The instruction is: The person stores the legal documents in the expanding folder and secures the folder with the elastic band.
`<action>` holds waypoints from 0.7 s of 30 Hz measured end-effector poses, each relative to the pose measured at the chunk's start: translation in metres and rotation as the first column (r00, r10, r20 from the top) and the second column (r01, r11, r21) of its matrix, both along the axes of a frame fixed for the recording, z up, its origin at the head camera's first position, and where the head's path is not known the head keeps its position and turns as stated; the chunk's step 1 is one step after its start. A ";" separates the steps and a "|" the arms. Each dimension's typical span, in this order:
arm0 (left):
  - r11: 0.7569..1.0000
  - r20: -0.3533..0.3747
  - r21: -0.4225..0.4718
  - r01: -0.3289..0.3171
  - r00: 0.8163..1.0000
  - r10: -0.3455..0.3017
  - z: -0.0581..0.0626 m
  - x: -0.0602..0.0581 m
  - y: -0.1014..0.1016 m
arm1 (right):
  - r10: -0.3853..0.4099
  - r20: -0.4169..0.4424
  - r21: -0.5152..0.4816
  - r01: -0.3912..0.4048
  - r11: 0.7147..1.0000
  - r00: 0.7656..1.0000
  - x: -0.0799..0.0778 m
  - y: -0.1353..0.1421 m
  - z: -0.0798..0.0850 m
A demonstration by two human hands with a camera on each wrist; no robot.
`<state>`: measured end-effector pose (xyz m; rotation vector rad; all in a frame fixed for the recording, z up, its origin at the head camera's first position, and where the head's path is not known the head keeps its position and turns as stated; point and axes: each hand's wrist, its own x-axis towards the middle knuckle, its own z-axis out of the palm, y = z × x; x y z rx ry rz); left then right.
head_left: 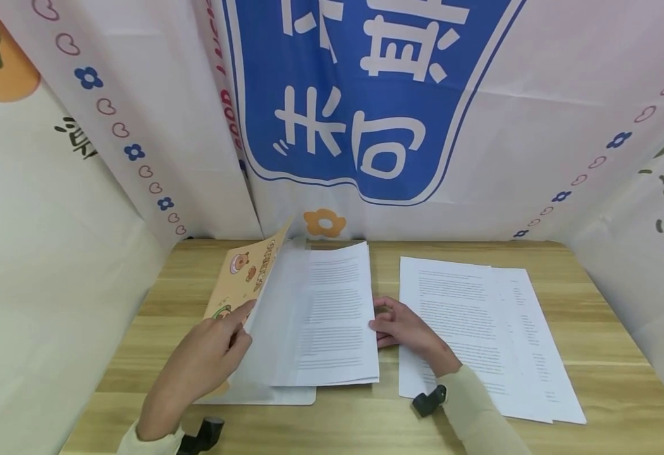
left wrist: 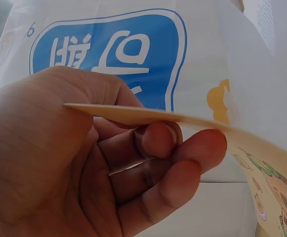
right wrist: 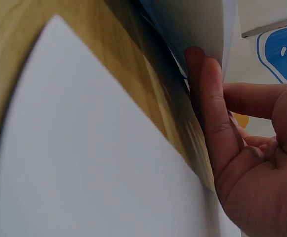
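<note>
A folder with a tan cover [head_left: 235,281], printed with cartoon animals, lies on the left of the table, its cover raised. My left hand [head_left: 201,354] pinches that cover's edge between thumb and curled fingers, as the left wrist view shows along the cover [left wrist: 133,114]. Inside, a translucent sheet [head_left: 275,341] stands partly lifted and overlaps the left side of some printed papers [head_left: 334,309]. At the papers' right edge, my right hand [head_left: 403,328] pinches them between thumb and fingers. In the right wrist view the held papers [right wrist: 197,29] rise above the tabletop.
More printed sheets [head_left: 451,322] lie in overlapping piles at the right, beneath my right forearm. The wooden table [head_left: 360,420] meets a white printed cloth [head_left: 195,158] at its back, with cloth at both sides too.
</note>
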<state>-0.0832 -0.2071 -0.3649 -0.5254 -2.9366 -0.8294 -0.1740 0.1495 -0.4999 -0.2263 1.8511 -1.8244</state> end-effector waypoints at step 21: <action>1.000 -0.010 -0.010 0.024 1.000 -0.024 0.001 -0.001 0.003 | -0.001 0.071 -0.121 0.009 0.993 0.997 0.005 -0.055 -0.003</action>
